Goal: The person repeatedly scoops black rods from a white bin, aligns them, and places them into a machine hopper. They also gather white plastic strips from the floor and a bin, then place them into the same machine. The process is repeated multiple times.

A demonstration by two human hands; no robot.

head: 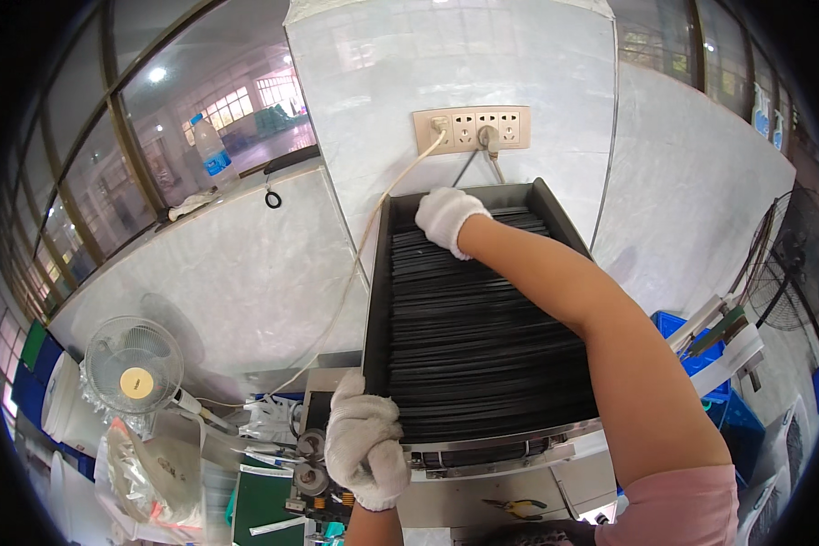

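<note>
A metal tray (375, 286) full of thin black strips (484, 327) lies before me, the strips running crosswise in a dense layer. My right hand (449, 220), in a white knit glove, rests at the tray's far left part, on or just above the strips; its fingertips are hidden, so I cannot tell whether it holds any. My left hand (367, 440), gloved too, is closed around the tray's near left corner. Below the tray's near edge, pliers with yellow-and-black handles (524, 508) lie on a grey surface.
A wall socket panel (472, 130) with plugged cords is behind the tray. Machine rollers (312, 478) stand beside my left hand. Further left are a small fan (134, 365) and a bin with plastic bags (153, 478). Blue crates (696, 348) stand at right.
</note>
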